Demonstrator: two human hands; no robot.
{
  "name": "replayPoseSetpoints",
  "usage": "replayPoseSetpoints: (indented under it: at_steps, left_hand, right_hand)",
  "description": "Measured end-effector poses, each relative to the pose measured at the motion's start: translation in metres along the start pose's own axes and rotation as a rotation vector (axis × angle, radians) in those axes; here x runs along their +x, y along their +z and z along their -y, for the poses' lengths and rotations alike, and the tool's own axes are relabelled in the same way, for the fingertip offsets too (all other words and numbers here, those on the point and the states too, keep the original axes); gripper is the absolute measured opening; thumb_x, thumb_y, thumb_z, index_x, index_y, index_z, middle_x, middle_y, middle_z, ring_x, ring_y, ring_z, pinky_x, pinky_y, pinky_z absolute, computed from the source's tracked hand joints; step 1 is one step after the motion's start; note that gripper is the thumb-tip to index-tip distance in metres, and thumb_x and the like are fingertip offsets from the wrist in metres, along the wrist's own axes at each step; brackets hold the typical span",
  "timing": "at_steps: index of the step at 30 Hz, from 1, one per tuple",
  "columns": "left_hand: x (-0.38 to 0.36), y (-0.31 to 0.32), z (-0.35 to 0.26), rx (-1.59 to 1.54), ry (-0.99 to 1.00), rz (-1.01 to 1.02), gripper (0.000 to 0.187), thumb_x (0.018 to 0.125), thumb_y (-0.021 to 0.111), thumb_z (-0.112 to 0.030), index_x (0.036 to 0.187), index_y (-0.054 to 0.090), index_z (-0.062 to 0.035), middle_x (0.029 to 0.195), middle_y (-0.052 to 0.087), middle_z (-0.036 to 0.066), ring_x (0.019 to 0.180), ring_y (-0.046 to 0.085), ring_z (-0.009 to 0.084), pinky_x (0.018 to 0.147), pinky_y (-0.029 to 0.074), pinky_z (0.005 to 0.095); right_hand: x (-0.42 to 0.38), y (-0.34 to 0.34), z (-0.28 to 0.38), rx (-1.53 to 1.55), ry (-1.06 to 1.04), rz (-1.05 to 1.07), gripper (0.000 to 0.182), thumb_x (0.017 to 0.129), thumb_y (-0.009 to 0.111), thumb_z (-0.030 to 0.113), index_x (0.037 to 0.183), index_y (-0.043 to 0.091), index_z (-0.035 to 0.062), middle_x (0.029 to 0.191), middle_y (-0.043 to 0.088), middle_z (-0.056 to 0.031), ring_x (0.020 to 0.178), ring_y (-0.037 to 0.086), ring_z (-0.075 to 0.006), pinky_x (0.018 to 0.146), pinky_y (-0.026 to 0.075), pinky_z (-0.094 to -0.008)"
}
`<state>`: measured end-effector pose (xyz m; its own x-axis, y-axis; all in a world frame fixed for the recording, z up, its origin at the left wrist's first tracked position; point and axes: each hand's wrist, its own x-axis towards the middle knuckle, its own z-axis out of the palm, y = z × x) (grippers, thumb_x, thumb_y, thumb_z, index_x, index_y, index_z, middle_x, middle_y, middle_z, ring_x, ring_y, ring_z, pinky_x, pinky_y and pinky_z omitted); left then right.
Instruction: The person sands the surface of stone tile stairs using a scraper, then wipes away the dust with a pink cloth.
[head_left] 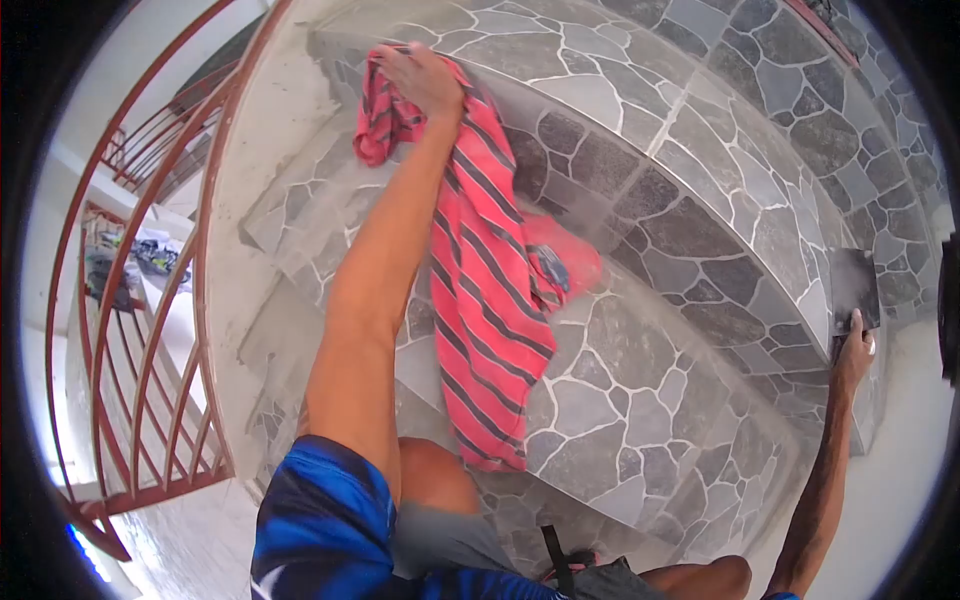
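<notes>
My left hand (425,85) grips a red cloth with dark stripes (485,300), which looks like a shirt, against the upper edge of a stone-patterned step (620,390). The cloth hangs in a long fold down over the step, with a blurred part spreading to the right. Far to the right, my right hand (856,352) holds the lower edge of a dark, flat rectangular thing (854,285). Its exact kind does not show. It stands against the end of the upper step (720,190), near the wall.
Curved reddish-brown metal railings (150,300) run along the left, beside a pale stair edge (255,170). Beyond them, a lower floor holds a pile of mixed items (150,258). A white wall (910,400) borders the stairs on the right. My knees are close below.
</notes>
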<state>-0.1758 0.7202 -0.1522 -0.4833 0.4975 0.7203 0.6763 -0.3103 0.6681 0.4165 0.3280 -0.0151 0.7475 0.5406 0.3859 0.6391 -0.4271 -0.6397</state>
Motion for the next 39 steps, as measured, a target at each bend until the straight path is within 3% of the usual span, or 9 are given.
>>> replayPoseSetpoints:
  at_steps: [3,6,8,15,18,25,33,37,39]
  left_hand:
    - [-0.01,-0.022,-0.063,-0.279,-0.275,-0.064,0.061,0.103,0.026,-0.026,0.147,0.012,0.0148,0.154,0.011,0.037,0.143,0.01,0.0511,0.119,0.008,0.0524]
    - [-0.078,-0.035,-0.126,-0.054,0.04,0.172,0.067,0.1,0.029,-0.025,0.148,0.004,0.0143,0.152,0.001,0.04,0.144,0.002,0.0527,0.118,0.005,0.0549]
    - [-0.123,-0.066,-0.168,-0.378,0.021,0.337,0.073,0.097,0.033,-0.026,0.147,-0.001,0.0149,0.151,-0.004,0.042,0.142,-0.005,0.056,0.117,0.001,0.059]
    - [-0.039,-0.018,-0.061,-0.115,0.145,0.11,0.066,0.099,0.032,-0.02,0.145,0.005,0.0182,0.151,-0.002,0.043,0.141,-0.002,0.0582,0.116,0.003,0.06]
    - [0.037,-0.018,-0.012,-0.094,-0.198,0.169,0.056,0.1,0.032,-0.013,0.142,0.013,0.0187,0.151,0.001,0.043,0.141,0.0,0.0581,0.116,0.007,0.0599]
    - [-0.088,-0.051,-0.136,-0.355,-0.026,0.202,0.08,0.093,0.044,-0.03,0.148,0.005,0.0127,0.151,-0.002,0.042,0.141,-0.002,0.0594,0.114,0.002,0.065]
    - [-0.041,-0.034,-0.062,-0.287,-0.046,0.172,0.079,0.097,0.039,-0.035,0.149,0.001,0.0113,0.152,-0.001,0.041,0.143,0.002,0.055,0.114,0.005,0.0625]
    - [0.042,-0.017,0.013,0.129,-0.059,0.191,0.075,0.101,0.03,-0.038,0.149,-0.002,0.0109,0.153,-0.001,0.04,0.144,0.003,0.0522,0.118,0.006,0.0548]
    - [0.047,-0.035,-0.005,-0.126,-0.228,0.174,0.075,0.101,0.031,-0.037,0.149,-0.001,0.0109,0.154,0.0,0.039,0.144,0.006,0.051,0.118,0.008,0.0538]
  right_hand:
    - [0.002,0.004,-0.016,0.076,-0.019,-0.052,0.055,0.09,0.063,0.044,0.106,0.065,-0.009,0.095,0.068,-0.0147,0.087,0.061,-0.0239,0.082,0.046,-0.0362]
    - [0.016,0.008,-0.036,0.049,0.008,-0.116,0.052,0.089,0.064,0.041,0.109,0.066,-0.0077,0.096,0.068,-0.0121,0.086,0.061,-0.0218,0.081,0.047,-0.0346]
    - [0.009,0.011,-0.024,0.018,0.058,-0.169,0.052,0.089,0.065,0.04,0.111,0.065,-0.008,0.096,0.068,-0.0117,0.087,0.061,-0.0211,0.082,0.046,-0.0343]
    - [-0.031,0.028,0.033,-0.154,0.061,-0.13,0.054,0.087,0.065,0.042,0.107,0.066,-0.0076,0.097,0.068,-0.0167,0.09,0.062,-0.0248,0.085,0.046,-0.0357]
    - [-0.038,0.034,0.044,-0.053,0.01,-0.115,0.052,0.087,0.066,0.038,0.11,0.064,-0.0078,0.102,0.066,-0.0139,0.091,0.06,-0.0223,0.084,0.046,-0.0348]
    - [-0.025,0.022,0.039,0.323,0.184,0.062,0.045,0.088,0.068,0.034,0.114,0.065,-0.0023,0.1,0.062,-0.0065,0.091,0.056,-0.0157,0.082,0.044,-0.0318]
    - [-0.058,0.018,0.152,0.133,0.143,0.394,0.045,0.09,0.068,0.031,0.121,0.058,-0.0005,0.112,0.064,-0.0125,0.097,0.065,-0.0189,0.083,0.053,-0.0341]
    - [-0.066,0.005,0.192,-0.083,0.143,0.597,0.033,0.087,0.065,0.018,0.113,0.061,-0.0031,0.095,0.068,-0.0119,0.086,0.068,-0.0196,0.074,0.057,-0.0342]
    - [-0.08,0.01,0.218,-0.272,0.009,0.582,0.034,0.086,0.065,0.02,0.111,0.064,-0.0022,0.085,0.069,-0.0097,0.078,0.067,-0.0177,0.073,0.053,-0.0333]
